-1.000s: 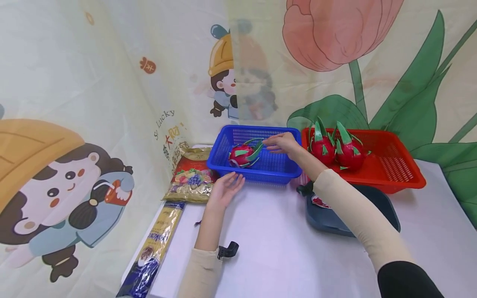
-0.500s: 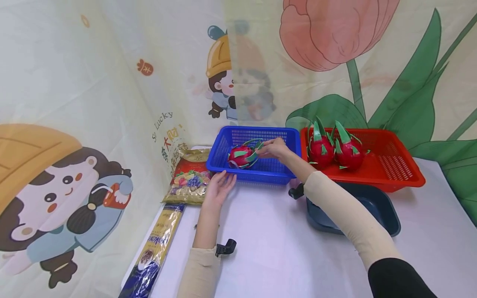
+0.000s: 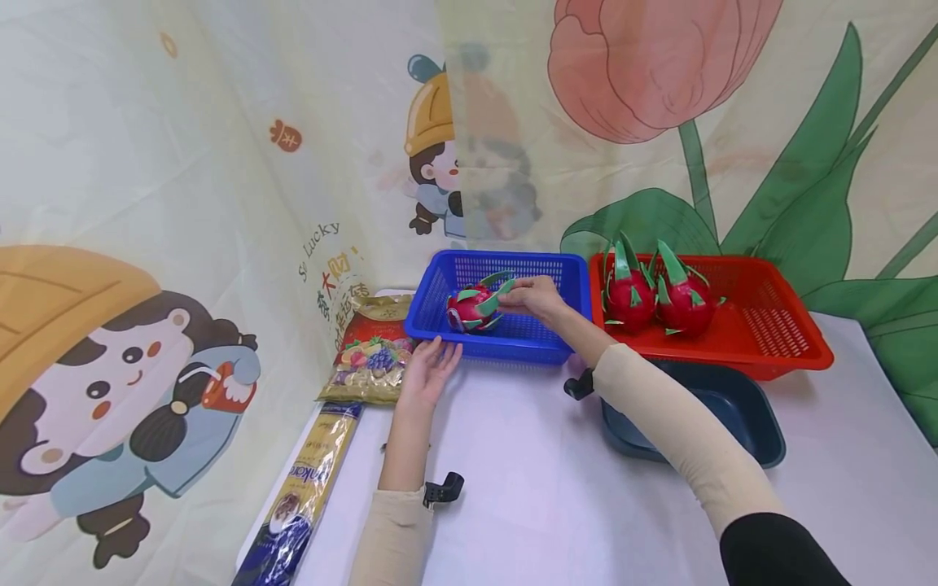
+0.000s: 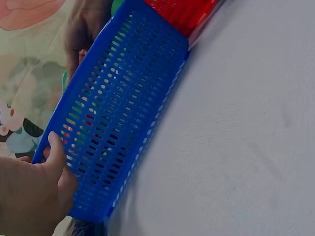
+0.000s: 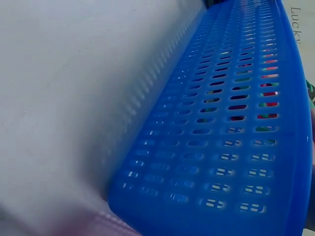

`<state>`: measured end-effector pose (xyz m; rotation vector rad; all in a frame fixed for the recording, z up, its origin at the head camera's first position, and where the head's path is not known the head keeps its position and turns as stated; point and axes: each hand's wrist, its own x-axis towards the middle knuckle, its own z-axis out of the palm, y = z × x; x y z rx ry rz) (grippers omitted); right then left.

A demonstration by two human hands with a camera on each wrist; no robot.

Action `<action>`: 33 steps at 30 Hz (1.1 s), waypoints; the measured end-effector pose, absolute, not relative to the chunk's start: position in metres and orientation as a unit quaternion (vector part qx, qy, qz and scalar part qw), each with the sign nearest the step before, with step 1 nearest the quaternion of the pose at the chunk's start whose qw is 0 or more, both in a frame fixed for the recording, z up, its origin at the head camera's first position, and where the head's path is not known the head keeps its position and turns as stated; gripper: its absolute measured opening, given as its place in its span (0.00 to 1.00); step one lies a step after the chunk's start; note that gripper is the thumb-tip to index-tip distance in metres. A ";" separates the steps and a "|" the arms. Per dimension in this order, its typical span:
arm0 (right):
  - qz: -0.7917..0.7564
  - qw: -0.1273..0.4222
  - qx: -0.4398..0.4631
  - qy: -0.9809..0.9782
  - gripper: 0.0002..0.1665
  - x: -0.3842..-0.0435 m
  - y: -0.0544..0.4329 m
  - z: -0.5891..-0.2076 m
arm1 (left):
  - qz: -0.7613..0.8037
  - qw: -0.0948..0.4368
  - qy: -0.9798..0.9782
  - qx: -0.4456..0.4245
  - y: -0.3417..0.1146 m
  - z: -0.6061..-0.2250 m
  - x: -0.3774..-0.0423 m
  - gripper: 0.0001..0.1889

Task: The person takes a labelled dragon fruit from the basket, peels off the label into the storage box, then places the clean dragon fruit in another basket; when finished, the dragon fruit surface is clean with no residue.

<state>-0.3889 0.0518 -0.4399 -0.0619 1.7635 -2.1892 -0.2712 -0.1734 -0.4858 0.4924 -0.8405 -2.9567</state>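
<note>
My right hand (image 3: 533,298) pinches the leaf tips of a dragon fruit (image 3: 469,309) lying in the blue basket (image 3: 506,351) — my left hand (image 3: 427,373), fingers loose, touches its front rim — beside the red basket (image 3: 762,325).

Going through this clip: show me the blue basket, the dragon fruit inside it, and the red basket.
Blue basket (image 4: 120,101): left wrist view, on its slotted side wall.
Dragon fruit (image 3: 466,309): head view, on its red body.
Red basket (image 3: 736,335): head view, on its bare floor.
</note>
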 end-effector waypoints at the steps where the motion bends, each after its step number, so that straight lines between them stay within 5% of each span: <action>1: -0.772 0.156 -0.026 0.616 0.15 -0.389 0.052 -0.440 | -0.950 0.015 -0.268 0.159 -0.173 -0.486 -0.271 0.25; 7: -0.796 0.114 -0.014 0.595 0.20 -0.386 0.059 -0.437 | -0.952 0.016 -0.257 0.163 -0.172 -0.487 -0.269 0.24; 33: -0.849 0.097 0.001 0.520 0.35 -0.362 0.106 -0.361 | -0.949 0.008 -0.275 0.152 -0.173 -0.487 -0.271 0.27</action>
